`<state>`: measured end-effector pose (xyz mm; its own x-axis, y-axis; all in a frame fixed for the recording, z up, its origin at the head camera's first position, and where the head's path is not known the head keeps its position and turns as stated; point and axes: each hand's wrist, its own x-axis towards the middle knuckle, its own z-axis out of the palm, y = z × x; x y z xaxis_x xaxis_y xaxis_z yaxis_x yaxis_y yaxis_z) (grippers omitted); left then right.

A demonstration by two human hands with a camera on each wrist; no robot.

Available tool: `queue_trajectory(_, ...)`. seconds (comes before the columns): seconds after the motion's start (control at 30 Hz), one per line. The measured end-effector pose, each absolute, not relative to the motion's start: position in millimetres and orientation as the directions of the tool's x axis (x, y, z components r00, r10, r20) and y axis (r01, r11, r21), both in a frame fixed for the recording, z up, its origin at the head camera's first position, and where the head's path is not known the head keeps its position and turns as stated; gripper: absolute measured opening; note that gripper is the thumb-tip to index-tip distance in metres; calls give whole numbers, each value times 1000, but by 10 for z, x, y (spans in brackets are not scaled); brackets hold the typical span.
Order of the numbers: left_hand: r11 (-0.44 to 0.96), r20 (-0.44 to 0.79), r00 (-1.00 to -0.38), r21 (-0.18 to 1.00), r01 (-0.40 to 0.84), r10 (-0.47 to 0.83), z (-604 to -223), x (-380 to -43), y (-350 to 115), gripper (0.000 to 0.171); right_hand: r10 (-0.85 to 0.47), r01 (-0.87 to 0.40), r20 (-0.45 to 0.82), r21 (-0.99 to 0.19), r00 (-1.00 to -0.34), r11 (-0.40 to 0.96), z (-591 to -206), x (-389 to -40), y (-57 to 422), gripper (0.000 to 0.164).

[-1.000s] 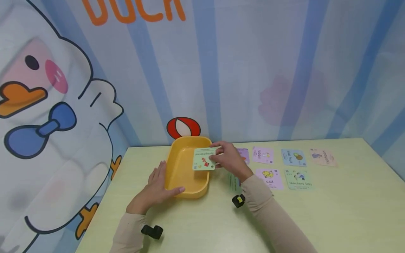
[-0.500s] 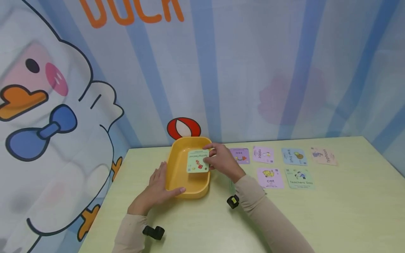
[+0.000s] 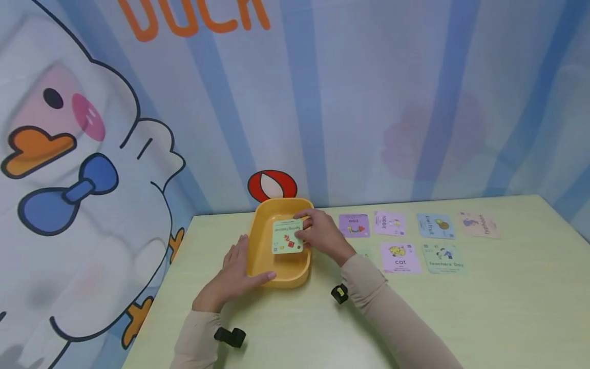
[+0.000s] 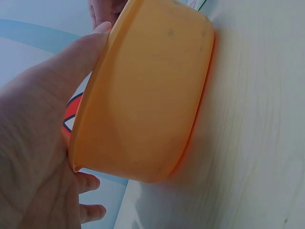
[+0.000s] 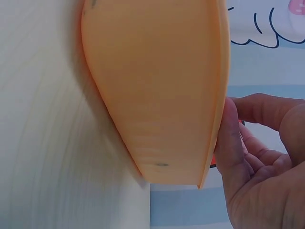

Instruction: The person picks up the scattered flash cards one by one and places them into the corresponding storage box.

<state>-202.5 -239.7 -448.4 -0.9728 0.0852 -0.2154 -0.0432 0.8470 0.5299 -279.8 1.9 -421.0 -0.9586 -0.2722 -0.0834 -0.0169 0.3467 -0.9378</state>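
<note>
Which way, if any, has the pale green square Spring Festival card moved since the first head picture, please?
Yes: the card has shifted left, judged against the red and white oval printed on the backdrop.

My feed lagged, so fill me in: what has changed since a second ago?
The right hand has carried the Spring Festival card leftward, farther over the yellow tray, fully uncovering the zoo card. Nothing was newly gripped or let go. The left hand stays at the tray, and the tray and the other visible cards lie as they were.
</note>
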Motion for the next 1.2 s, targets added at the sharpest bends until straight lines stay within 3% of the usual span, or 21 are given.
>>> queue_trajectory(0.6, 848, -235, -969, 526, -59, 79, -4476, -2038, -2370, 130, -327, -143, -1, -899, -945, 414, -4285, -2843, -41, 37)
queue_trajectory(1.2, 849, -226, -971, 526, -58, 74, -4477, -2042, -2367, 129, -340, -137, -38, -869, -940, 476, -4259, -2847, -14, 35)
